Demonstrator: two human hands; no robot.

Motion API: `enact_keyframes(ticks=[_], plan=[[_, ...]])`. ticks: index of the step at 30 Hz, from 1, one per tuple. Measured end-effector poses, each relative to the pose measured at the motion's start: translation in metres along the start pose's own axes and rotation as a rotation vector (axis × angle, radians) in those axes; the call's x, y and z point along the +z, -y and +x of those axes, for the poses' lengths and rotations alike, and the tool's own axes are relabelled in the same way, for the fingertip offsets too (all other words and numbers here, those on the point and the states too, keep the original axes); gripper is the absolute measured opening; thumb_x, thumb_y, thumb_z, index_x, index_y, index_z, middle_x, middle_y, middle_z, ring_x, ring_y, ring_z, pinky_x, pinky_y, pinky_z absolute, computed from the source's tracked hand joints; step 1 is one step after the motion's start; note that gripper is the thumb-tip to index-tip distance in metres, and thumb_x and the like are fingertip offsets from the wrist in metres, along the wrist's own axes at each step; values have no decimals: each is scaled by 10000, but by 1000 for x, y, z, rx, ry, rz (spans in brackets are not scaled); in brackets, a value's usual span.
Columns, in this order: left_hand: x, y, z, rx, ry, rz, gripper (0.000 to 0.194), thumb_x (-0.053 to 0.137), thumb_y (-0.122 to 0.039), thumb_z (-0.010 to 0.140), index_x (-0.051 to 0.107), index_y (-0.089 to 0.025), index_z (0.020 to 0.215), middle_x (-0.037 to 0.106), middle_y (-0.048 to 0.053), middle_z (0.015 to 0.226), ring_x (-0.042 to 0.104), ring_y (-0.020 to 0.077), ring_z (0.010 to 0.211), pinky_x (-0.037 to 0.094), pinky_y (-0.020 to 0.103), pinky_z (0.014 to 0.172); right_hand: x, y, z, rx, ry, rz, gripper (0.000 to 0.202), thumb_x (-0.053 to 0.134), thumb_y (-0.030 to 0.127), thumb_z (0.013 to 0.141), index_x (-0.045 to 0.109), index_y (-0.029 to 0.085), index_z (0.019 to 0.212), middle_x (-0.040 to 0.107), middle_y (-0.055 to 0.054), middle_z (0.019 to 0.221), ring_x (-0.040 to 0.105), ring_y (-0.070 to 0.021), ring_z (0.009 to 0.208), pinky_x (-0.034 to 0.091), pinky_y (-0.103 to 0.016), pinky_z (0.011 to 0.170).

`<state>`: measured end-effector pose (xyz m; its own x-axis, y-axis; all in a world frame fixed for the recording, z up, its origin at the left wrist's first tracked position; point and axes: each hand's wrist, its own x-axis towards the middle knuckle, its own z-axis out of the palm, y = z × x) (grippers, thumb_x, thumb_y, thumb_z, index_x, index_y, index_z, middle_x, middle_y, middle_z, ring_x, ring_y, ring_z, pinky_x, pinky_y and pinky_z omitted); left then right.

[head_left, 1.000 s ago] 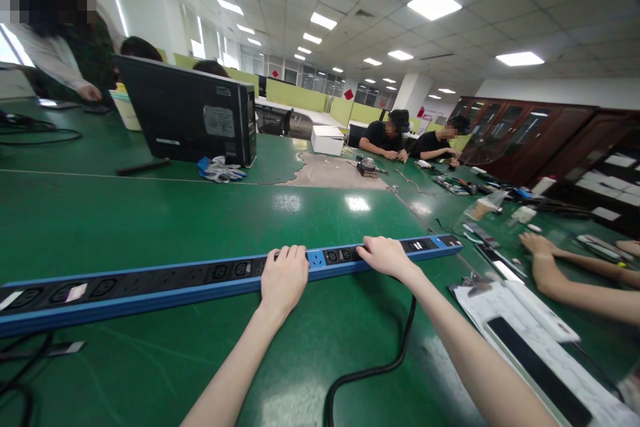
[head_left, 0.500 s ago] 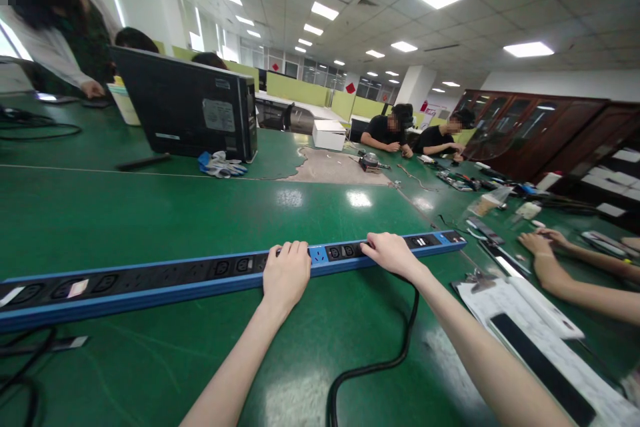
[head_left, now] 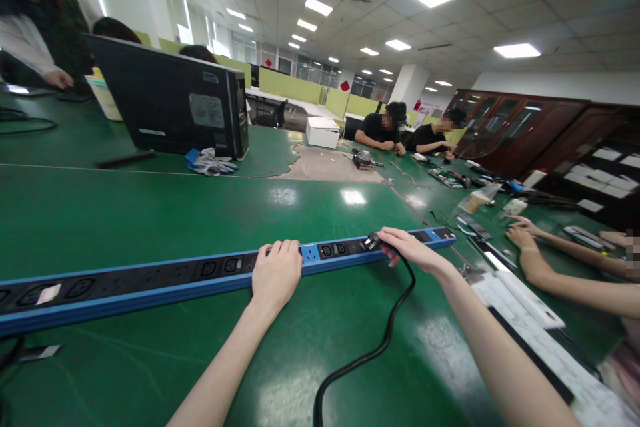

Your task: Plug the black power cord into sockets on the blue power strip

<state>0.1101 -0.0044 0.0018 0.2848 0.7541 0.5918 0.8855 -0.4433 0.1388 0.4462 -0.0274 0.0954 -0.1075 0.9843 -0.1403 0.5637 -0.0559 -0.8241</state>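
Note:
A long blue and black power strip (head_left: 190, 273) lies across the green table, its sockets facing up. My left hand (head_left: 277, 270) is wrapped over the strip just left of its blue socket (head_left: 310, 253). At the strip's right part, my right hand (head_left: 407, 248) pinches a black plug (head_left: 371, 241), whose metal prongs show just above the strip's face. From the plug a black cable (head_left: 387, 337) curves down over the table to the bottom edge of the view.
A black computer case (head_left: 170, 100) stands at the back left, with blue and white gloves (head_left: 211, 162) beside it. On the right are a clipboard with papers (head_left: 575, 373), a white bar (head_left: 530, 300) and another person's hands (head_left: 523, 233). A white box (head_left: 323, 133) sits farther back.
My right hand has shifted slightly right and turned, and the black plug in its fingers now shows. The cable hangs more in the open. My left hand still grips the strip; the view has shifted a little.

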Motion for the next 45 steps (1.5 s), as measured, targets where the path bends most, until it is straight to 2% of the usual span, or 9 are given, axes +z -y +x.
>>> enact_keyframes(ticks=[4, 8, 15, 20, 24, 27, 32, 39, 45], plan=[[2, 0, 0, 12, 1, 7, 328, 368, -229, 997, 657, -183, 1145, 705, 119, 1013, 607, 268, 1006, 372, 421, 959, -32, -6, -26, -9, -148, 24, 445, 516, 637, 925, 596, 201, 900, 617, -2, 758, 589, -144, 613, 537, -268, 539], [4, 0, 0, 29, -11, 27, 329, 370, -234, 996, 651, -175, 1158, 705, 120, 1017, 611, 273, 1003, 374, 423, 953, -56, -18, -37, 14, -308, -186, 432, 510, 620, 926, 620, 203, 921, 672, -19, 706, 645, -174, 576, 522, -271, 529], [6, 0, -1, 47, -7, 51, 338, 363, -247, 1003, 638, -171, 1184, 703, 118, 1040, 611, 280, 1014, 376, 425, 953, -36, -32, -8, -34, -322, -573, 397, 460, 561, 969, 641, 216, 894, 678, -22, 657, 636, -172, 555, 431, -245, 531], [7, 1, 0, 47, -15, 30, 340, 377, -249, 996, 647, -168, 1186, 711, 124, 1051, 618, 279, 1021, 379, 426, 960, -48, -26, 3, -203, -324, -663, 332, 540, 508, 933, 694, 215, 910, 704, -28, 809, 619, -169, 712, 416, -247, 624], [7, 0, 0, 47, -15, 22, 346, 381, -250, 993, 653, -167, 1189, 718, 128, 1058, 624, 275, 1018, 384, 426, 957, -63, -22, -5, -145, -273, -550, 375, 514, 528, 938, 677, 191, 916, 681, -28, 775, 597, -167, 682, 416, -250, 598], [7, 0, 0, 43, -10, 33, 352, 371, -251, 995, 652, -171, 1191, 720, 127, 1061, 625, 270, 1019, 384, 427, 965, -58, -30, -17, -81, -210, -614, 358, 549, 538, 924, 672, 203, 915, 690, -40, 822, 615, -181, 728, 419, -263, 620], [7, 0, 0, 35, -29, 2, 343, 392, -260, 982, 660, -178, 1180, 725, 131, 1057, 629, 276, 1016, 389, 431, 966, -31, -71, -39, -80, -394, -741, 261, 547, 477, 946, 630, 247, 1035, 670, -44, 1059, 628, -192, 880, 447, -292, 725], [4, -3, -1, 29, -20, -1, 346, 384, -268, 985, 660, -170, 1170, 723, 132, 1058, 633, 286, 1019, 390, 433, 963, -24, -104, -46, -110, -290, -695, 258, 683, 369, 846, 564, 252, 1043, 661, -23, 967, 629, -194, 848, 482, -304, 724], [7, 3, 1, 21, 15, -16, 345, 376, -262, 992, 647, -168, 1183, 717, 128, 1076, 627, 284, 1039, 387, 444, 989, -23, -64, -56, -8, -40, -242, 406, 496, 424, 951, 457, 283, 1330, 626, 25, 841, 549, -100, 441, 394, -203, 375]])
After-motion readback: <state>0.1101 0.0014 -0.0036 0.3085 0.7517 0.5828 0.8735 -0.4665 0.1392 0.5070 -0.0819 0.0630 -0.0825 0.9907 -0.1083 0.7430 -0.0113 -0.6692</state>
